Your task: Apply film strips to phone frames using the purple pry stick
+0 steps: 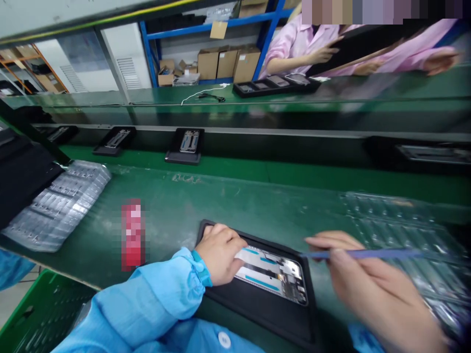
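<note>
A black tray [257, 309] lies on the green bench in front of me, with an opened phone frame [272, 272] set in it. The frame shows silver metal, blue strips and a circuit area at its right end. My left hand [222, 252] rests on the left end of the frame and tray, fingers bent; whether it grips anything is hidden. To the right of the tray, my right hand [368, 279] pinches a thin blue-purple stick [382, 253], whose tip points left toward the tray's upper right corner. This hand is blurred.
Clear plastic trays lie at right [401, 230] and left [62, 206]. A blurred-out red item [133, 235] is left of my sleeve. Beyond the bench, several black trays with phone frames [189, 142] sit on a green strip. People in pink handle a black panel [360, 46].
</note>
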The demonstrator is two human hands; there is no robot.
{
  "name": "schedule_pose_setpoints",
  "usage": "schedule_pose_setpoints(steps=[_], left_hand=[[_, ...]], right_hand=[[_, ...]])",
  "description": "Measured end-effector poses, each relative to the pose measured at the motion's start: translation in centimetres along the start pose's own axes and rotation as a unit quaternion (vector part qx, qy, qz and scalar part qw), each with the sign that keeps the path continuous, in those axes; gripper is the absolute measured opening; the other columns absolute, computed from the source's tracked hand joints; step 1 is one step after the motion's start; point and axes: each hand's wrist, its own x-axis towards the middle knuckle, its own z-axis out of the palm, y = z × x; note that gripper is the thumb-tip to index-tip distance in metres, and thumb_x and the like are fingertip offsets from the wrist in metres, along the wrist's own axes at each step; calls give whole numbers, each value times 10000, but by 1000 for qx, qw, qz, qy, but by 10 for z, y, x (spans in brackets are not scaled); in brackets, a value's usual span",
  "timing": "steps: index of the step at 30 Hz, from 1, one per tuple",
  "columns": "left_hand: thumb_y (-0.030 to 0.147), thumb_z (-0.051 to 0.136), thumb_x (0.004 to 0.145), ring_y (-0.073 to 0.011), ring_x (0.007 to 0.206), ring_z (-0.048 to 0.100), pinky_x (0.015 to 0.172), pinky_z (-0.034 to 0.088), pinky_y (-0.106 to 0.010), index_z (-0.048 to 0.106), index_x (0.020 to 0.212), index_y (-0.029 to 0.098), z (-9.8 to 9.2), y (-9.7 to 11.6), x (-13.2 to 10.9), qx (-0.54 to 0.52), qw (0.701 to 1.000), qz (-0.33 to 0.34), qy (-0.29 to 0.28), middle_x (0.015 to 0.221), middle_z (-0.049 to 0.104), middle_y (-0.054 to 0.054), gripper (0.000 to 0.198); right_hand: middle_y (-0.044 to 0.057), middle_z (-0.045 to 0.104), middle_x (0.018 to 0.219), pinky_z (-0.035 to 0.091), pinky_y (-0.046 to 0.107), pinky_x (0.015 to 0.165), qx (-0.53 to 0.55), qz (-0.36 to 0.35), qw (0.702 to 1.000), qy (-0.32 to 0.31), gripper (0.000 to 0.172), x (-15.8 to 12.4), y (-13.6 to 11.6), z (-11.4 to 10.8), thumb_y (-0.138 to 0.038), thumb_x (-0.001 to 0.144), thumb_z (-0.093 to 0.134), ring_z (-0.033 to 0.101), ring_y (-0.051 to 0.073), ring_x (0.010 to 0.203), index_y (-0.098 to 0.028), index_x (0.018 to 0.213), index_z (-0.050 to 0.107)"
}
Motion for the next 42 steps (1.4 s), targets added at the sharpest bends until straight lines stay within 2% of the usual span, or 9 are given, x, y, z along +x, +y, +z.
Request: schedule_pose_setpoints(steps=[2,4,8,15,25,36,39,42], left_hand=[[311,624,850,-282,1136,502,963,381,-472,601,1193,209,0,0,0,-1,1000,0,1,1187,634,-82,358],[319,624,850,-282,1131,505,964,382,-472,605,1190,211,1,1,0,-1,1000,1,0,1185,637,-83,357],[315,624,850,-276,1129,505,973,380,-468,614,1184,209,2,1,1,1,1000,0,3,1183,638,-85,350],[311,635,844,-271,1128,503,981,377,-468,622,1167,209,4,0,1,-6,1000,0,7,1178,640,-75,339],[303,629,850,-276,1130,506,975,373,-468,631,1157,216,5,0,1,-8,1000,1,15,1171,647,-78,319],[301,648,839,-279,1115,510,969,378,-475,643,1130,216,7,-2,1,-8,1000,6,22,1154,647,-79,303],[293,656,832,-280,1117,513,969,385,-482,645,1127,216,8,-2,0,-7,1000,10,28,1149,648,-79,305],[271,666,820,-273,1103,526,964,401,-474,649,1110,214,10,-3,-1,-21,998,13,52,1132,655,-75,296]], right_hand=[[96,740,857,554,297,579,73,74,993,-55,432,-1,-3,15,-528,951,426,690,207,684,-199,997,702],[61,725,747,546,275,571,106,108,984,-90,445,-2,-1,29,-566,933,451,675,185,630,-191,949,692],[54,728,812,525,236,584,76,67,989,-105,400,-4,8,42,-533,916,515,676,156,651,-200,756,667],[-2,671,690,473,237,588,10,22,997,-72,314,-11,14,42,-460,957,482,634,135,608,-226,806,627],[28,708,797,476,275,621,-55,-44,997,-39,293,-15,13,51,-452,958,465,676,171,674,-223,881,631],[5,690,725,481,260,590,-52,-54,997,-27,253,-16,14,52,-419,958,478,661,150,616,-225,871,617],[19,700,766,500,274,621,-63,-86,994,-17,232,-14,10,53,-403,945,494,674,165,655,-226,867,622],[45,710,844,535,298,704,-38,-111,993,4,169,-18,8,43,-361,921,529,693,189,749,-234,852,617]])
